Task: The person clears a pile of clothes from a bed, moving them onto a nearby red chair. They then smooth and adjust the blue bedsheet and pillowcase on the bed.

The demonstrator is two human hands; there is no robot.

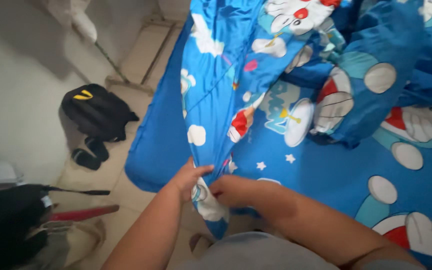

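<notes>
Hands pinched together, left (190, 176) and right (232, 191), on the low end of a blue cartoon cover (216, 85) hanging over the bed (336, 175), where so small a grip could slip.

The fingertips of the right hand (233, 191) are hidden inside a fold of the blue cartoon sheet (216, 105). The sheet's upper part is cut by the top edge, and the bed (326, 170) by the right edge. The black bag (6, 220) at left is partly cut off. Both forearms leave the picture at the bottom.
</notes>
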